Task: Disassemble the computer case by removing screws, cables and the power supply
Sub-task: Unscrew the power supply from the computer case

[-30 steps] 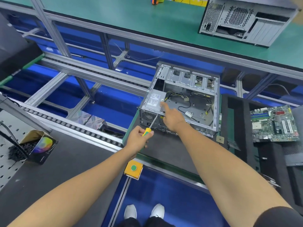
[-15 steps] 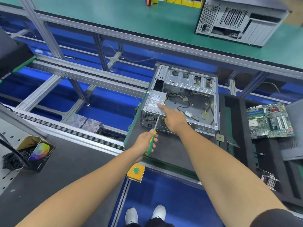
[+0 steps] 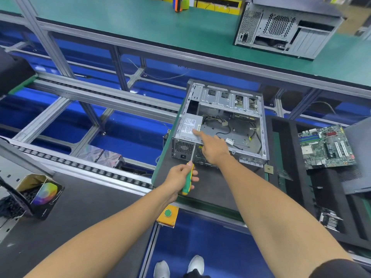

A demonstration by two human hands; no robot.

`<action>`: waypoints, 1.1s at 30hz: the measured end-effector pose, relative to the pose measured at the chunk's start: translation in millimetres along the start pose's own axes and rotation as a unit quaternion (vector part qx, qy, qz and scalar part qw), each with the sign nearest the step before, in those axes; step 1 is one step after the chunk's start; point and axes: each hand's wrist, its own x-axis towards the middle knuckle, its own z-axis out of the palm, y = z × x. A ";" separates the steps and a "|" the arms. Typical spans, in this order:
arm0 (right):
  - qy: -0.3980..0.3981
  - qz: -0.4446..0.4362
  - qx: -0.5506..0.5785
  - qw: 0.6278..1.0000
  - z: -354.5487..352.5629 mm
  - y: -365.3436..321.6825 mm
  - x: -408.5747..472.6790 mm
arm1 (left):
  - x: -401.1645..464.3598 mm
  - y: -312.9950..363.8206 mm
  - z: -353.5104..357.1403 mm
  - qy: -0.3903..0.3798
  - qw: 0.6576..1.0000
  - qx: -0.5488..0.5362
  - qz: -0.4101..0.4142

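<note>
Since the earlier frame the left hand [image 3: 181,178] has tilted the green-and-yellow screwdriver [image 3: 188,177] steeper, its shaft now against the rear face of the power supply [image 3: 189,128]; fingers curled round the handle. Right hand [image 3: 212,146]: forefinger straight, touching the supply's white label, print too small to read; other fingers curled. Open desktop case [image 3: 220,125] lies on a dark mat [image 3: 210,185], lid off, loose cables [image 3: 222,125] inside. Bare motherboard [image 3: 326,147] lies to its right.

Probably electronics disassembly line: roller conveyor [image 3: 84,167], green-matted workbench [image 3: 140,23].
</note>
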 end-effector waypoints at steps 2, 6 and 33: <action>0.001 0.001 0.002 1.000 -0.3 0.4 -0.7 | 0.9 -0.3 0.5 -0.002 1.000 -0.007 -0.014; -0.001 0.001 0.000 1.000 -1.4 -0.2 -1.4 | 3.6 -1.3 0.9 0.012 1.000 0.005 -0.009; -0.005 0.007 -0.026 1.000 2.0 -0.6 -0.2 | 8.0 -3.7 -0.7 0.066 0.995 0.070 0.040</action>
